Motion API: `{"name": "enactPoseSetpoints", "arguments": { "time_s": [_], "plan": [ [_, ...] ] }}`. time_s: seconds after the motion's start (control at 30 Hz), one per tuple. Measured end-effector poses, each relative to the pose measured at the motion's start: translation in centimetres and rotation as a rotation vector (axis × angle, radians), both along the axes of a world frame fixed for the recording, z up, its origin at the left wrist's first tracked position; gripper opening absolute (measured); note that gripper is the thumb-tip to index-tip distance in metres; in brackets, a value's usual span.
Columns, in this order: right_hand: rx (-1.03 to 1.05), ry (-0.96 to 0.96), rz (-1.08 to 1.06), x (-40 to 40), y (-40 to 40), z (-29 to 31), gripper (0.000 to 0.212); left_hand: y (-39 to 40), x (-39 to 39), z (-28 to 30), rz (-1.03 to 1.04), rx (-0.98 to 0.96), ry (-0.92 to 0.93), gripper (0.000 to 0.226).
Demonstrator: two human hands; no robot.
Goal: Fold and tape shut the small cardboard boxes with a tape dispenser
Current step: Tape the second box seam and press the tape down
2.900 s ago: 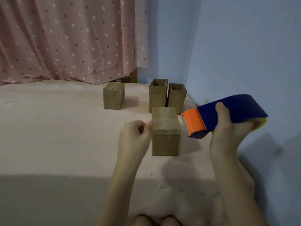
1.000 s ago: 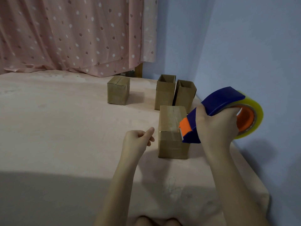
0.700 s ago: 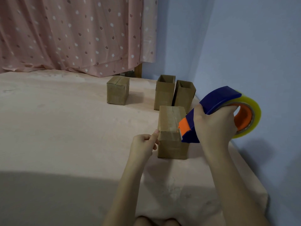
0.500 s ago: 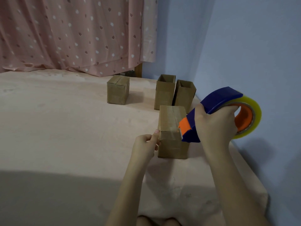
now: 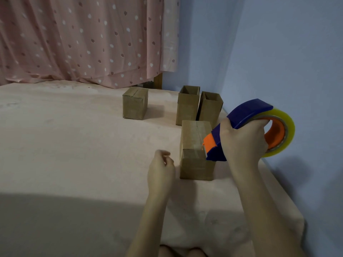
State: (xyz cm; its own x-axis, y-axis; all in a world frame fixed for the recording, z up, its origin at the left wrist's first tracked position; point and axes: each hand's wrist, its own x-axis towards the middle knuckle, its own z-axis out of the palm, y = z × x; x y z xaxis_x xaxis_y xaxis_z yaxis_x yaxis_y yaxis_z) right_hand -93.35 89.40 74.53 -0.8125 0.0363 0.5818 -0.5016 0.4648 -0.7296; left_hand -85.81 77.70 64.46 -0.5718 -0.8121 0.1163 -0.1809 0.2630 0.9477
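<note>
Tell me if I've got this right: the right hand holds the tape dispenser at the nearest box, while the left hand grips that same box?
Not quite. In the head view the left hand is off the nearest box, beside it, holding nothing. The right hand does hold the tape dispenser at that box.

So behind my work area I've got a dusty-pink fabric curtain (image 5: 83,39) with little white and dark red spots all over it, hanging in loose folds down to the surface. The surface itself is a pale pink cloth-covered bed or mattress top (image 5: 74,145), a bit wrinkled, with a big dark shadow across the near part. Off to my right there's a plain light blue painted wall (image 5: 278,52) running right along the edge. Peeking out under the curtain's corner is a brown wooden post (image 5: 158,81), can't really tell what it belongs to.
</note>
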Motion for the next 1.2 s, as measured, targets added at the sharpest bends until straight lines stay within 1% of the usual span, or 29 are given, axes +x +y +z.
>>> {"name": "enactPoseSetpoints", "arguments": {
  "time_s": [0.03, 0.07, 0.1, 0.13, 0.2, 0.23, 0.3, 0.37, 0.53, 0.67, 0.73, 0.8, 0.9, 0.97, 1.03, 1.07, 1.1, 1.13, 1.17, 1.2],
  "plan": [
    [0.001, 0.002, 0.000, 0.0, 0.0, 0.0, 0.055, 0.4, 0.4, 0.6, 0.027, -0.060, 0.114, 0.022],
    [0.002, 0.003, -0.003, -0.1, 0.0, 0.0, 0.055, 0.9, 0.9, 1.2, 0.034, -0.182, 0.206, 0.028],
    [0.001, 0.003, -0.006, -0.2, 0.0, 0.0, 0.055, 1.4, 1.3, 1.8, 0.027, -0.349, 0.267, 0.032],
    [-0.001, -0.001, -0.009, -0.2, 0.1, 0.0, 0.055, 2.0, 1.6, 2.3, 0.005, -0.525, 0.285, 0.035],
    [-0.001, -0.011, -0.013, -0.4, 0.1, 0.0, 0.056, 3.0, 1.5, 2.6, -0.050, -0.836, 0.211, 0.041],
    [-0.003, -0.011, -0.013, -0.4, 0.1, 0.0, 0.056, 3.3, 1.3, 2.6, -0.070, -0.951, 0.147, 0.043],
    [-0.004, -0.009, -0.020, -0.4, 0.0, 0.0, 0.057, 3.7, 0.9, 2.2, -0.102, -1.073, 0.034, 0.045],
    [-0.003, -0.008, -0.027, -0.5, 0.0, -0.2, 0.057, 3.6, 0.7, 1.8, -0.102, -1.100, -0.023, 0.045],
    [-0.018, -0.007, -0.022, -0.6, 0.2, -0.2, 0.056, 3.3, -0.3, 2.7, -0.039, -1.117, -0.012, 0.032],
    [-0.061, -0.023, -0.001, -1.2, 0.5, -0.3, 0.055, 3.0, -0.2, 3.0, -0.093, -1.196, -0.055, 0.033],
    [-0.142, -0.062, 0.028, -1.4, 0.8, -0.2, 0.053, 2.7, 0.0, 2.9, -0.127, -1.219, -0.081, 0.032],
    [-0.266, -0.124, 0.074, -1.8, 1.3, -0.1, 0.051, 2.5, 0.1, 2.8, -0.146, -1.244, -0.121, 0.030],
    [-0.429, -0.193, 0.119, -2.4, 2.0, 0.0, 0.046, 2.5, 0.0, 2.9, -0.153, -1.243, -0.154, 0.041],
    [-0.509, -0.211, 0.108, -2.9, 2.8, -0.4, 0.039, 2.7, 0.0, 2.8, -0.149, -1.250, -0.175, 0.043],
    [-0.653, -0.210, 0.094, -3.0, 3.2, 0.4, 0.028, 2.7, 0.2, 2.8, -0.141, -1.244, -0.191, 0.044],
    [-0.626, -0.232, 0.122, -3.3, 3.5, 1.5, 0.021, 2.7, 0.2, 2.8, -0.133, -1.238, -0.192, 0.043],
    [-0.565, -0.332, 0.200, -3.7, 3.1, 2.7, 0.018, 2.6, 0.3, 2.9, -0.128, -1.234, -0.190, 0.040],
    [-0.442, -0.474, 0.229, -3.9, 2.8, 2.9, 0.024, 2.7, 0.2, 3.1, -0.129, -1.234, -0.190, 0.038],
    [-0.222, -0.470, 0.198, -5.6, 3.4, 1.4, 0.032, 2.8, 0.0, 3.2, -0.135, -1.237, -0.198, 0.037],
    [-0.294, -0.441, 0.248, -6.7, 4.2, 0.5, 0.043, 2.9, -0.1, 3.2, -0.141, -1.245, -0.208, 0.037]
  ]
}}
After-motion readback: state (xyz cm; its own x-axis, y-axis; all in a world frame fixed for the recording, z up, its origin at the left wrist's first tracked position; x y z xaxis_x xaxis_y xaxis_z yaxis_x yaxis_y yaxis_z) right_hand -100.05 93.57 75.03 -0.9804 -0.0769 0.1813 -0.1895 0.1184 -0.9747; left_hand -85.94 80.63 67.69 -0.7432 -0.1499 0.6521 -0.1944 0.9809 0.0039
